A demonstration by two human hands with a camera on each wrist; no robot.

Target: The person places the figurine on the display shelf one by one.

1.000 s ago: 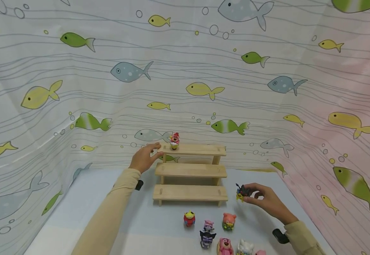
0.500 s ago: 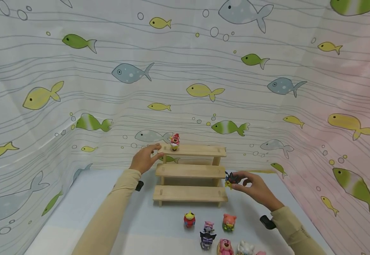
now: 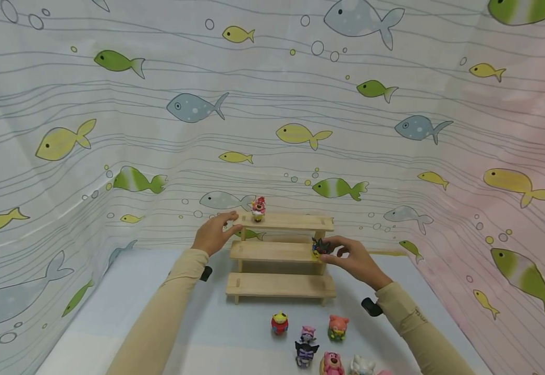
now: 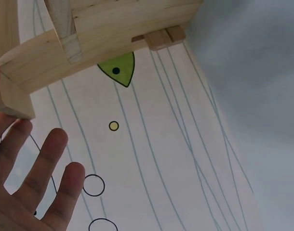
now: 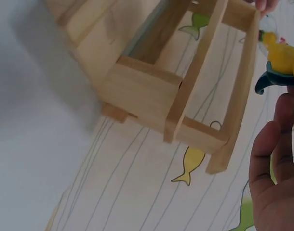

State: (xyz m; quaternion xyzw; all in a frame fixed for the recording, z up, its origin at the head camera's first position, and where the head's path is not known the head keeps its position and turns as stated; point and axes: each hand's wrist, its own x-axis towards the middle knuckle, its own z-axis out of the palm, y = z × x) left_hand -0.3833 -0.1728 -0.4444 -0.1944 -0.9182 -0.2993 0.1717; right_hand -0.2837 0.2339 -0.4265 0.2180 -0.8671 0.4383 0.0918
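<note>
A three-tier wooden display stand (image 3: 279, 284) stands against the fish-patterned backdrop. My left hand (image 3: 212, 233) holds the left end of its top board, thumb in front; in the left wrist view the other fingers (image 4: 55, 142) lie spread beside the board end. My right hand (image 3: 354, 259) pinches a small figurine (image 3: 319, 247), dark with yellow, at the right end of the middle tier. The right wrist view shows its yellow body and dark teal part (image 5: 277, 77) above the fingers. A figurine in a red hat (image 3: 258, 208) stands on the left of the top board.
In front of the stand, several figurines are on the pale table (image 3: 235, 338): a red and yellow one (image 3: 279, 323), an orange one (image 3: 337, 328), a purple and black one (image 3: 306, 349), a pink bear (image 3: 332, 363) and a white one (image 3: 361, 364). The fish backdrop (image 3: 263, 104) encloses the sides.
My right hand has carried the dark and yellow figurine left and upward, from beside the stand to its middle tier. The left hand has stayed at the top board.
</note>
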